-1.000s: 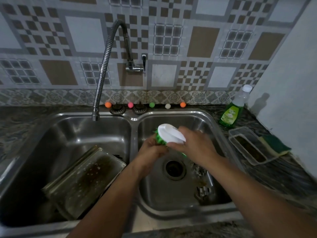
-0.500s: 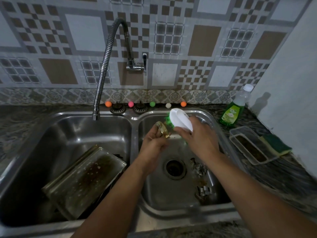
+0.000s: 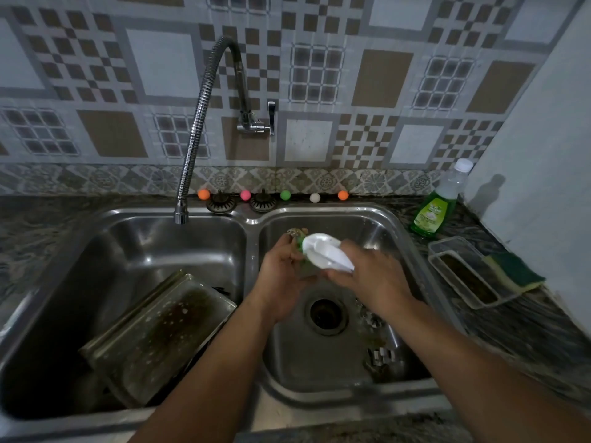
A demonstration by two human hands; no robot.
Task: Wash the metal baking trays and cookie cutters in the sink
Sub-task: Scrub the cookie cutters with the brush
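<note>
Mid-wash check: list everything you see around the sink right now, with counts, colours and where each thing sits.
Baking tray: 1, metal, soiled, leaning in the left basin.
Cookie cutters: at least 2, metal, on the right basin floor.
Held cutter: 1, metal, mostly hidden.
Scrub brush: 1, white with green bristles.
Faucet: 1, chrome, spout over the left basin.
Small balls: 5, orange, pink, green, white, orange, on the back ledge.
Soap bottle: 1, green, right counter.
Clear container: 1, right counter.
Sponge: 1, green and yellow, beside it.
Left hand: holds the cutter.
Right hand: grips the brush.

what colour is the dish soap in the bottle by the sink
Green, with a white cap: the dish soap bottle shows in the head view.
</note>
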